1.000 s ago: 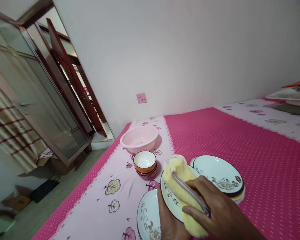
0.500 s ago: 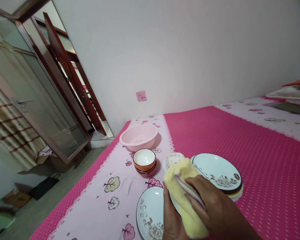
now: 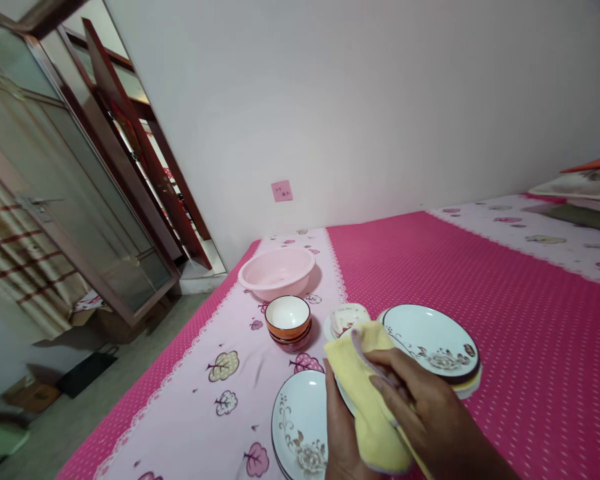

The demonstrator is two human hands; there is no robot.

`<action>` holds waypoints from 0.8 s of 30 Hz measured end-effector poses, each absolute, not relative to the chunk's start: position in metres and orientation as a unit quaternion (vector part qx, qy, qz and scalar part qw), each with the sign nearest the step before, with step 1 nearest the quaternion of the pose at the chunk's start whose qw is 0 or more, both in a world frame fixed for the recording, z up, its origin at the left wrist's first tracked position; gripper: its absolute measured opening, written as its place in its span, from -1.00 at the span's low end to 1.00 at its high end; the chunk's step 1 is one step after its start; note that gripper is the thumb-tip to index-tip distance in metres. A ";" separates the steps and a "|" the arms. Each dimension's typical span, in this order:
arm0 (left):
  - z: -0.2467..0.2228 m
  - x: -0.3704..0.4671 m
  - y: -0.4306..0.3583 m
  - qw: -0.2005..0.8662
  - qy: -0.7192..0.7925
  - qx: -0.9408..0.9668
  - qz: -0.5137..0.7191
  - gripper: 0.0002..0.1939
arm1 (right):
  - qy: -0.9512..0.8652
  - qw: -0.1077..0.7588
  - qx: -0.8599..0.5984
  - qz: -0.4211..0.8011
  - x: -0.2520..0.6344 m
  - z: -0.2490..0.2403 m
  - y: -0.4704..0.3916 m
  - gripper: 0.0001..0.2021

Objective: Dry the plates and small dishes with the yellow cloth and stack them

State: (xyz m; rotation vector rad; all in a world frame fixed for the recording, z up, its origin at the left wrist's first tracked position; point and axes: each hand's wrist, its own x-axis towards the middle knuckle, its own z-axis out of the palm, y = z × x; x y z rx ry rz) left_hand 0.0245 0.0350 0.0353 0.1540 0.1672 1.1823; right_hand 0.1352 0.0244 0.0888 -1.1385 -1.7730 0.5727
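My left hand [image 3: 341, 430] is closed on the left edge of a white plate [image 3: 345, 398] with a dark rim, mostly hidden under a yellow cloth [image 3: 367, 393]. Bunched in my right hand [image 3: 423, 407], the purple-edged cloth lies against the plate's face. To the left, flowered white plates [image 3: 297, 417] lie stacked on the bedspread. Another stack of flowered plates [image 3: 433, 337] rests just beyond my right hand. Behind the cloth stands a small white patterned bowl [image 3: 349, 317], partly covered from view.
Several orange-brown bowls [image 3: 288, 317] are nested in front of a pink basin [image 3: 277, 273]. A pink bedspread [image 3: 480, 273] spreads under everything, up to the white wall [image 3: 360, 107]. Folded bedding [image 3: 587, 190] lies at far right. A glass-panelled door [image 3: 80, 180] stands at left.
My right hand and the yellow cloth have shifted slightly over the plate, and the cloth's folds lie differently. My left hand keeps its hold; the stacked dishes stay put.
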 end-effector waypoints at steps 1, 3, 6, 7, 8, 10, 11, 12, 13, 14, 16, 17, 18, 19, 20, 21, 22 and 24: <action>0.034 0.024 0.034 0.822 0.081 0.061 0.560 -0.37 | -0.734 0.439 -0.465 0.229 0.133 0.087 0.025 -0.75; 0.033 0.023 0.034 0.820 0.084 0.041 0.564 -0.36 | -0.756 0.400 -0.471 0.216 0.131 0.084 0.027 -0.75; 0.036 0.024 0.033 0.820 0.100 0.019 0.563 -0.36 | -0.775 0.373 -0.465 0.211 0.133 0.081 0.028 -0.77; 0.037 0.024 0.033 0.820 0.103 0.015 0.563 -0.36 | -0.776 0.375 -0.462 0.208 0.133 0.079 0.027 -0.77; 0.038 0.024 0.033 0.819 0.102 0.013 0.564 -0.36 | -0.776 0.379 -0.461 0.204 0.133 0.077 0.027 -0.76; 0.040 0.024 0.033 0.815 0.091 0.017 0.572 -0.35 | -0.774 0.389 -0.464 0.187 0.132 0.071 0.025 -0.75; 0.041 0.024 0.032 0.812 0.088 0.021 0.577 -0.35 | -0.773 0.391 -0.467 0.176 0.131 0.068 0.025 -0.73; 0.041 0.024 0.032 0.809 0.090 0.028 0.581 -0.35 | -0.773 0.391 -0.472 0.166 0.129 0.064 0.024 -0.70; 0.040 0.024 0.031 0.807 0.097 0.038 0.582 -0.35 | -0.771 0.390 -0.478 0.157 0.127 0.062 0.024 -0.67; 0.040 0.024 0.030 0.806 0.106 0.049 0.581 -0.36 | -0.767 0.391 -0.487 0.148 0.125 0.060 0.025 -0.67; 0.037 0.025 0.029 0.804 0.114 0.081 0.578 -0.40 | -0.751 0.403 -0.503 0.144 0.122 0.059 0.027 -0.78; 0.036 0.025 0.028 0.800 0.111 0.099 0.581 -0.42 | -0.739 0.417 -0.507 0.150 0.121 0.060 0.029 -0.83; 0.035 0.026 0.028 0.794 0.106 0.114 0.588 -0.43 | -0.727 0.432 -0.509 0.160 0.122 0.062 0.031 -0.85; 0.035 0.027 0.028 0.787 0.100 0.125 0.596 -0.44 | -0.716 0.445 -0.510 0.171 0.125 0.065 0.033 -0.83; 0.035 0.027 0.029 0.781 0.096 0.132 0.603 -0.44 | -0.705 0.456 -0.512 0.184 0.129 0.068 0.035 -0.80; 0.035 0.027 0.029 0.779 0.094 0.133 0.605 -0.43 | -0.693 0.464 -0.514 0.202 0.135 0.072 0.037 -0.77; 0.036 0.027 0.030 0.781 0.096 0.129 0.604 -0.42 | -0.676 0.472 -0.520 0.222 0.143 0.076 0.039 -0.75; 0.038 0.023 0.032 0.787 0.100 0.110 0.598 -0.38 | -0.624 0.488 -0.550 0.264 0.162 0.086 0.040 -0.70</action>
